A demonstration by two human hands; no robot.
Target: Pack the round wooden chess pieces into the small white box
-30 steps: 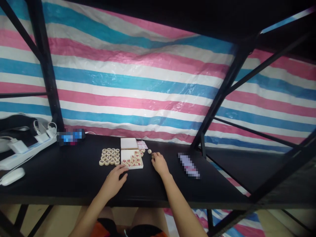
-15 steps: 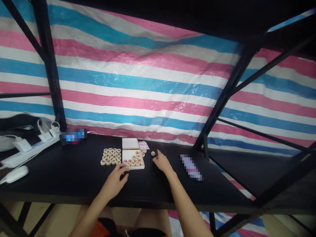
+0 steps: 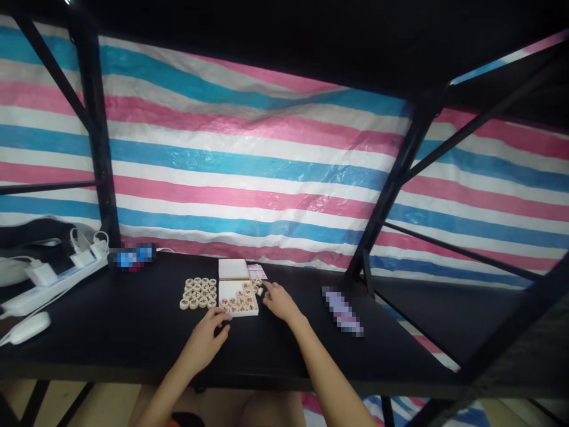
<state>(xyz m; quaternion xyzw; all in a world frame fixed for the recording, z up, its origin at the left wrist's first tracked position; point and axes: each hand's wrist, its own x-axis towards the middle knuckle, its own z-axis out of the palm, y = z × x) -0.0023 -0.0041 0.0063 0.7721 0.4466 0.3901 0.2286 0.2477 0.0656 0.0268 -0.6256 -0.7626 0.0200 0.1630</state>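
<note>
A shallow white box (image 3: 238,299) holds several round wooden chess discs with red marks. To its left, a block of similar discs (image 3: 198,292) lies in rows on the black table (image 3: 133,332). The box lid (image 3: 233,269) sits just behind the box. My left hand (image 3: 205,338) rests on the table with fingertips at the box's front edge, fingers loosely curled. My right hand (image 3: 278,301) reaches to the box's right side, its fingertips at a loose disc (image 3: 260,291) beside the box.
A white power strip (image 3: 48,283) with plugged chargers and a white mouse (image 3: 27,327) lie at the left. A blurred item (image 3: 341,311) lies right of my right hand. Black rack posts (image 3: 386,196) rise behind, before a striped tarp.
My right hand has moved left toward the box, bringing a loose disc from further right up against the box's side. My left hand stays at the box's front.
</note>
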